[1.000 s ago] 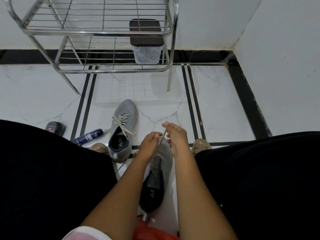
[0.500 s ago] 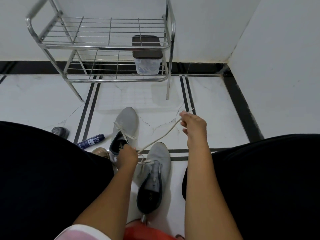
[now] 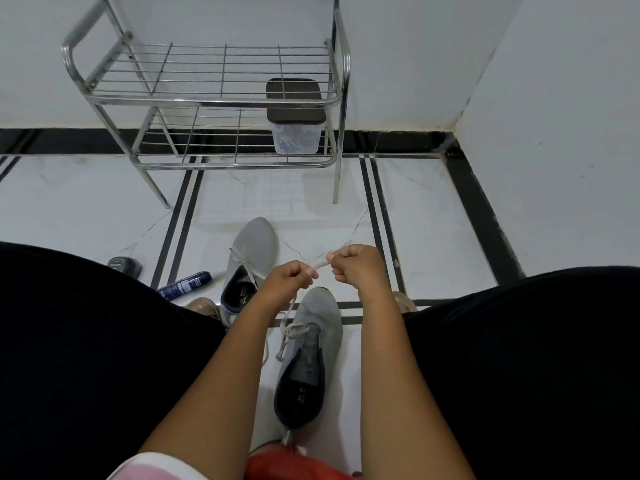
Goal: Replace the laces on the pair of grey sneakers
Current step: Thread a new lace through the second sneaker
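Two grey sneakers lie on the white floor between my knees. The near sneaker (image 3: 311,358) points away from me, with a loose cream lace (image 3: 294,332) hanging out of its eyelets. Above its toe, my left hand (image 3: 289,280) and my right hand (image 3: 356,268) are both closed on a short stretch of that lace (image 3: 320,263), held taut between them. The far sneaker (image 3: 252,254) lies to the left, laced with a cream lace.
A steel wire rack (image 3: 214,98) stands against the far wall with a lidded plastic box (image 3: 296,119) on its lower shelf. A blue spray can (image 3: 185,285) and a dark tin (image 3: 123,265) lie left. My black-clad legs flank the shoes. Something red (image 3: 287,462) lies at the bottom.
My right hand, which had pulled the lace out far to the right, has come back in. My left hand rose from the shoe to meet it, both now gripping the lace close together.
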Demonstrator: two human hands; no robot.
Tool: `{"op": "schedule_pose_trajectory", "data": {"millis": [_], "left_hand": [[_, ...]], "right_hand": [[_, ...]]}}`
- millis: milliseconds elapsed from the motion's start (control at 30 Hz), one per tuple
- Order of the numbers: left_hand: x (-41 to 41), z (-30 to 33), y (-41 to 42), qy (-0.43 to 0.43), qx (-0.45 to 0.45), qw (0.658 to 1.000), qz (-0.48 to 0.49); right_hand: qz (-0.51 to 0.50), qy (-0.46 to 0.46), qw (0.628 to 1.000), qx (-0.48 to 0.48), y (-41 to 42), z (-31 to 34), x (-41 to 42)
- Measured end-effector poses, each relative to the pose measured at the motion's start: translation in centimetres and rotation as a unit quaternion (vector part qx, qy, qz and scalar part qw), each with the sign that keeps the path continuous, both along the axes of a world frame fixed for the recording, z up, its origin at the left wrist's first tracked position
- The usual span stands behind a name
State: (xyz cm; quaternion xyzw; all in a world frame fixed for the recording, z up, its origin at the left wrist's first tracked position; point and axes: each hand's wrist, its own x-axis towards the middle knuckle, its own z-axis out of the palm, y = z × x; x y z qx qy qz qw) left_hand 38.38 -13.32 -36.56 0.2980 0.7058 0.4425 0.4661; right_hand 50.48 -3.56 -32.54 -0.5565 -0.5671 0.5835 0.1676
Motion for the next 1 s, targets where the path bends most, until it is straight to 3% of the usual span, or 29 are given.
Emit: {"op": "schedule_pose_trajectory", "data": {"millis": [100,200,300,533,600,800,933,1000], "left_hand": [[0.4,0.4,0.5,-0.023,0.016,1.000,0.011],[0.4,-0.1,0.9,0.016,-0.004,0.998,0.059],[-0.1,-1.7,0.6,0.057,-0.064,0.990,0.108],[1.7,-7.4,-0.5,0.110,-0.156,0.981,0.037],[2.5,-8.7,-0.8,0.140,-0.199,0.970,-0.002],[4.0,-10.0,-1.0,0.229,-0.277,0.933,-0.028],[4.8,-10.7,-1.4,0.319,-0.281,0.904,-0.034],[5.3,-11.0,-1.6,0.319,-0.281,0.905,-0.005]], "right_hand": [[-0.001,0.015,1.000,-0.025,-0.4,-0.6,-0.3],[-0.078,0.031,0.995,-0.056,-0.1,-2.4,-0.6],[-0.121,-0.054,0.989,-0.061,0.1,-5.9,0.2],[0.083,-0.299,0.939,-0.148,-5.6,-11.4,0.4],[0.126,-0.313,0.932,-0.136,-7.1,-12.0,0.3],[0.127,-0.326,0.933,-0.085,-6.8,-13.3,1.1],[0.099,-0.289,0.947,-0.103,-6.5,-13.5,1.7],[0.102,-0.282,0.948,-0.104,-6.3,-13.8,1.8]]}}
